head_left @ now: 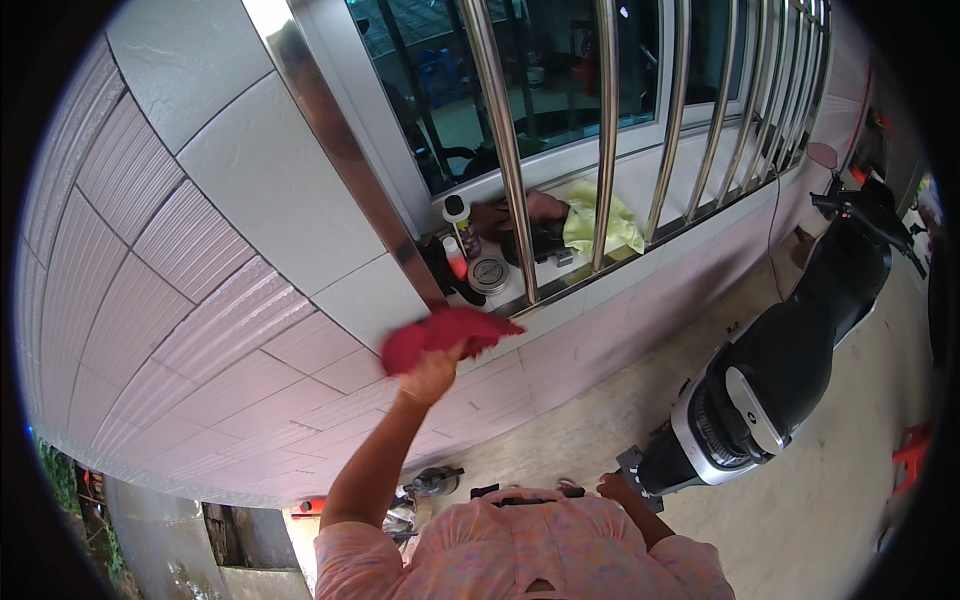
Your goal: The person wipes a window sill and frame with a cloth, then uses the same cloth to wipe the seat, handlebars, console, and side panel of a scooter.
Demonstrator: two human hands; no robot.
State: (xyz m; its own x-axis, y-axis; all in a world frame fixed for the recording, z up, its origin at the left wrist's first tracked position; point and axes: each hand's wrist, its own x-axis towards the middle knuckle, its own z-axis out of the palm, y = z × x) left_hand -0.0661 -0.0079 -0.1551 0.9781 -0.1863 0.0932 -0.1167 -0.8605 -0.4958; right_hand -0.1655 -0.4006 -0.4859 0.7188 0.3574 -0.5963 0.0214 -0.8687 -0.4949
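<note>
My left hand grips a dark red cloth, raised against the tiled wall just below the window sill's left corner. The cloth is bunched, and its edges are smeared by motion. Low at my right side hangs my right hand, in front of the scooter's rear; its fingers are too small to make out. On the sill above the cloth stand a round tin, a bottle with a red label and a black-capped bottle. A yellow-green cloth lies behind the bars beside dark items.
Steel bars cover the window and come down to the sill. A black and silver scooter is parked on the concrete floor to my right. Farther right is a red plastic stool. A dark grey object sits by the wall base.
</note>
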